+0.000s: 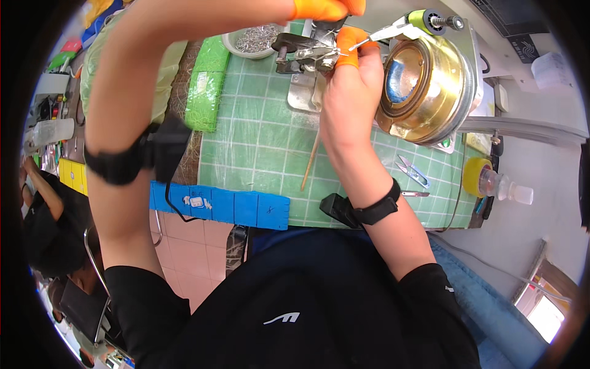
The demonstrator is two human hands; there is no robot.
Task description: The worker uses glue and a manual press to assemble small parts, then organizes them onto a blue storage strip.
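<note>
the metal clamp (305, 53) lies just left of the right hand's (351, 92) orange-covered fingers (348, 39), whose closure i cannot tell.

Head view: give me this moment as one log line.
left hand: top edge, partly cut off | right hand: at tip of clamp | brass drum: right of right hand | snips: on green mat
</note>
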